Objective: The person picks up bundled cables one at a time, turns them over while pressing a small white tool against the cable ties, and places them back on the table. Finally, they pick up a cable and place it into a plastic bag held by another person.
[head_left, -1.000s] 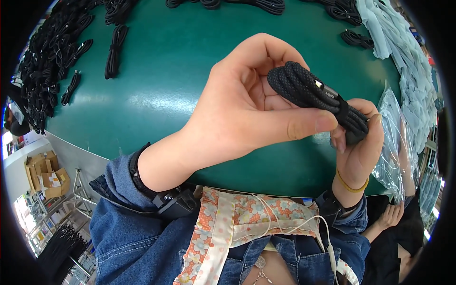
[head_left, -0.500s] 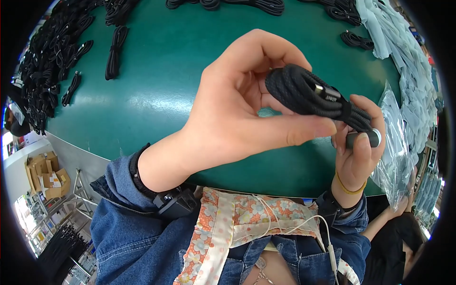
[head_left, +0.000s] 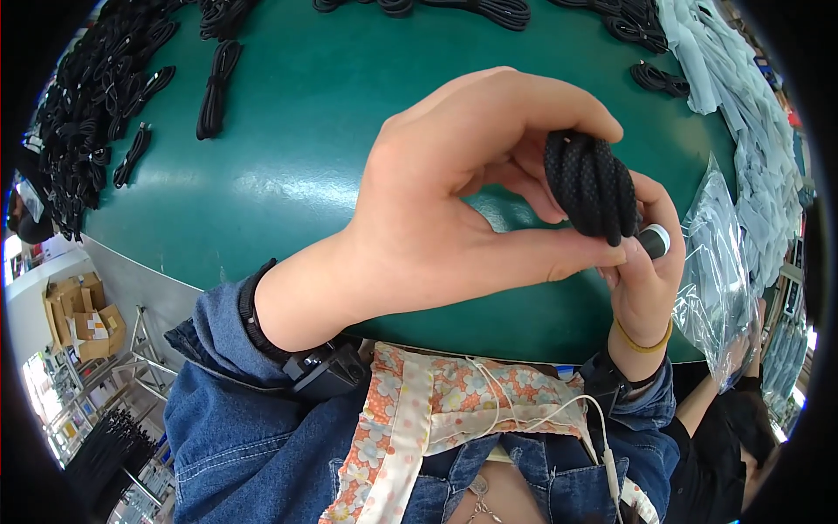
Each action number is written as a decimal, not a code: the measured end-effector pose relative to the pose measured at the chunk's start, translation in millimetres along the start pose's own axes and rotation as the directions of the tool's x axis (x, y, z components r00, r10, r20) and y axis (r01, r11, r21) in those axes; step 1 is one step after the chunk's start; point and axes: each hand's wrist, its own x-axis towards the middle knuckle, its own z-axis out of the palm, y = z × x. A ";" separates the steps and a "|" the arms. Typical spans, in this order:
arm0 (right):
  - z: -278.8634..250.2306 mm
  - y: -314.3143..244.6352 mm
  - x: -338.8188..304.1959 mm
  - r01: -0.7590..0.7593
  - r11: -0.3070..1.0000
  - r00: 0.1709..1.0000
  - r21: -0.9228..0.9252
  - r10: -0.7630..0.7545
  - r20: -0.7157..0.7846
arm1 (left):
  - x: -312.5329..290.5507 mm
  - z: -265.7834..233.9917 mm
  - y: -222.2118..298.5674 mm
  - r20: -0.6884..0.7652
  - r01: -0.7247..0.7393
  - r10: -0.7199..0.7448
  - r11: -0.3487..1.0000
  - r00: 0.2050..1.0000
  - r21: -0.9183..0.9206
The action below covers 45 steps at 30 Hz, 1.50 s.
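A coiled black braided cable (head_left: 592, 188) is held up above the green table, its rounded looped end toward me. My left hand (head_left: 428, 192) curves round it from the left, thumb below and fingers above and behind. Close against the coil's right side, my right hand (head_left: 648, 293) has its fingers closed round a small dark cylinder with a pale round end (head_left: 655, 240). How far the right fingertips also grip the cable is hidden behind the coil.
Many bundled black cables (head_left: 74, 131) lie heaped at the left of the green table (head_left: 288, 113); more lie along its far edge. Single bundles (head_left: 218, 87) lie nearer. On the right are a clear plastic bag (head_left: 720, 279) and a pile of pale bags (head_left: 759, 166). Another person's arm (head_left: 698, 402) shows lower right.
The cable coil has turned so that its looped end faces me, and its metal plug is out of sight. My left fingers have shifted right and over it; the right hand has moved slightly left.
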 end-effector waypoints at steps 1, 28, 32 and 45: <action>-1.0 -0.1 -0.1 -0.019 1.000 1.000 -0.001 0.019 0.005 | 0.0 0.2 0.3 -0.001 -0.001 0.001 1.000 1.000 0.000; -10.6 3.4 -5.6 0.441 0.897 0.868 -0.040 -0.438 -0.234 | -2.8 12.7 1.8 0.256 0.500 -0.447 0.841 0.857 -0.208; -7.7 3.0 -4.3 0.456 0.879 0.840 -0.141 -0.478 -0.257 | -1.9 17.4 7.7 0.356 0.670 -0.568 0.625 0.742 -0.400; -10.5 1.8 -7.2 0.471 0.882 0.856 -0.006 -0.459 -0.240 | 3.4 15.1 4.4 0.665 0.834 -0.557 0.097 0.498 -0.543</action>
